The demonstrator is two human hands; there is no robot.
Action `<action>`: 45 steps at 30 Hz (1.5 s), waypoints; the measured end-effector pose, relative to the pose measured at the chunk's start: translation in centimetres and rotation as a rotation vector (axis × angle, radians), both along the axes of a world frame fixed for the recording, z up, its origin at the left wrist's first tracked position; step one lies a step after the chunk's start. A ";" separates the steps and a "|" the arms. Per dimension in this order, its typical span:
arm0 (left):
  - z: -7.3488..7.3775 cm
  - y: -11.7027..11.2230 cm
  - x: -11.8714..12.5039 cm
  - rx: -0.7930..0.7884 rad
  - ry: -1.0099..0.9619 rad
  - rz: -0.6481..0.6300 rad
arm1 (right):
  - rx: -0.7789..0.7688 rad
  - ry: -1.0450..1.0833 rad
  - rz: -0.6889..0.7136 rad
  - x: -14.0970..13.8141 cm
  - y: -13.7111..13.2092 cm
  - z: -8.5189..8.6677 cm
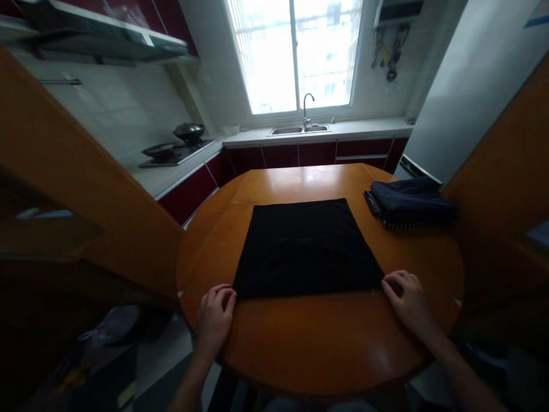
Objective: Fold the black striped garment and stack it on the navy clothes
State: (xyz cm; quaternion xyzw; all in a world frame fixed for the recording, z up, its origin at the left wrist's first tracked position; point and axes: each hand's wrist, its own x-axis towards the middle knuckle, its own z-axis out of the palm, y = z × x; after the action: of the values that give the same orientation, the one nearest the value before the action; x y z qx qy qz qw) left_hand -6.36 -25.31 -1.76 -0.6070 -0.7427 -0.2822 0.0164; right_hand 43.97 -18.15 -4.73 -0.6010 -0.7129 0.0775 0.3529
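A black piece of cloth (pixel 309 249) lies flat on the wooden table (pixel 317 337), nearly rectangular and narrower at its far edge. My left hand (pixel 217 312) pinches its near left corner between thumb and fingers. At the near right corner, my right hand (pixel 403 294) has the cloth in a similar pinch. Both wrists rest low, close to the tabletop. What kind of garment or fabric piece this is, I cannot tell.
A stack of folded dark clothes (pixel 412 200) sits at the table's right side. Beyond the table run a counter with a sink (pixel 300 130) and a stove (pixel 178 151) bearing pans. Wooden door frames (pixel 107 166) flank both sides.
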 end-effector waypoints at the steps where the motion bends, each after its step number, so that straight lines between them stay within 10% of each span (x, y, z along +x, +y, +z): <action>1: 0.1 0.0 0.2 0.001 0.006 0.010 | 0.005 -0.011 0.000 0.0 0.0 -0.1; 16: 1.5 1.8 1.8 0.122 0.057 0.028 | 0.066 0.060 -0.090 -0.4 0.5 0.8; 21: 3.8 7.8 8.4 -0.014 0.153 -0.299 | 0.098 -0.007 -0.008 -6.7 2.9 4.4; 25: 2.9 12.9 14.2 -0.185 0.294 -0.498 | -0.006 -0.239 0.233 -14.8 5.2 6.8; 30: 0.6 15.0 15.8 -0.150 0.412 -0.588 | -0.129 -0.421 0.352 -19.2 7.6 5.3; 45: 0.7 14.8 14.9 -0.127 0.417 -0.601 | -0.210 -0.363 0.207 -16.6 8.8 2.3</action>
State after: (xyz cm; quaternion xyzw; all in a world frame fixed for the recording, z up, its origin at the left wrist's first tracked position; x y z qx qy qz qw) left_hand 8.58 -10.46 -1.04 -0.8424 -0.5279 -0.0982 0.0460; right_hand 27.41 -9.37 -2.42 -0.5621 -0.8106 0.0778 0.1448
